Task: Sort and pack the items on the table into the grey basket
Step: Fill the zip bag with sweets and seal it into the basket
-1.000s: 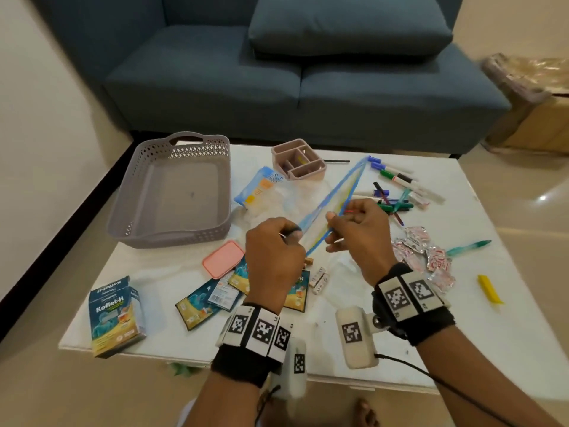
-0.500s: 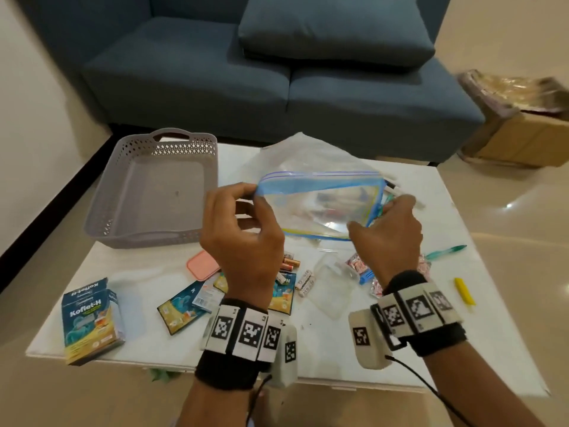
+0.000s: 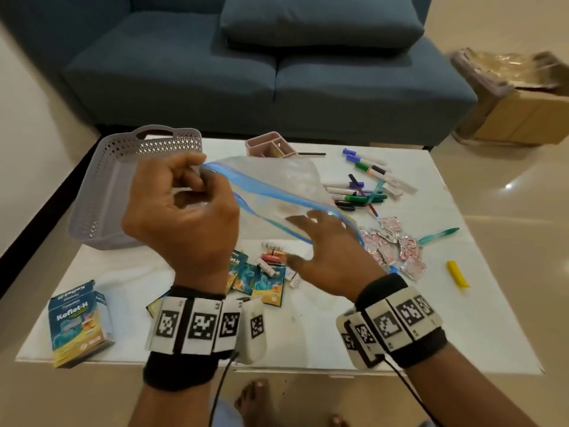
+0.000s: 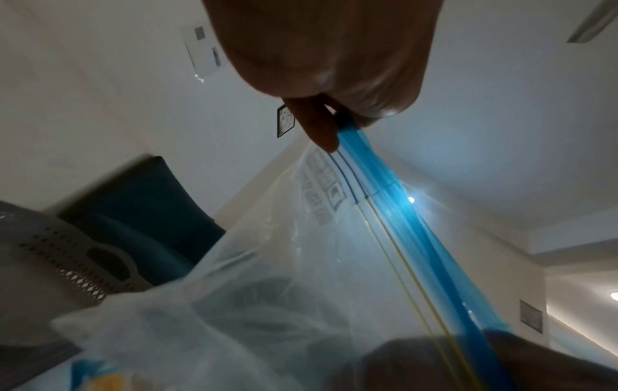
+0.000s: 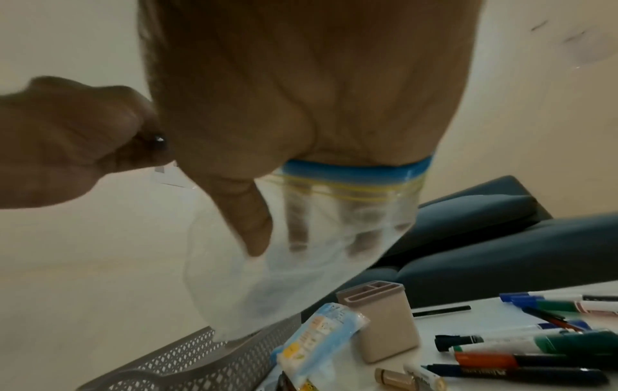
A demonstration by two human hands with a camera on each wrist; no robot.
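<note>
I hold a clear zip bag [image 3: 277, 186] with a blue zip strip in the air above the white table [image 3: 385, 318], just right of the grey basket [image 3: 101, 192]. My left hand [image 3: 201, 175] pinches the strip's left corner; the left wrist view shows that left hand [image 4: 337, 127] pinch on the blue edge. My right hand [image 3: 314, 232] has its straight fingers pushed into the bag's mouth. In the right wrist view the fingers [image 5: 297, 227] show through the plastic and the thumb lies outside. The basket holds nothing that I can see.
On the table lie markers [image 3: 363, 192], batteries [image 3: 274, 254], Koflet sachets [image 3: 258, 282], foil wrappers [image 3: 394, 245], a Koflet-H box [image 3: 77, 322], a pink pen holder [image 3: 271, 146], a green pen [image 3: 437, 235] and a yellow piece [image 3: 458, 274]. A blue sofa [image 3: 277, 72] stands behind.
The bag rose from the table, turned broadside, and now lies tilted with its mouth apart. My right hand left the zip edge and slid its fingers inside. The left hand moved left.
</note>
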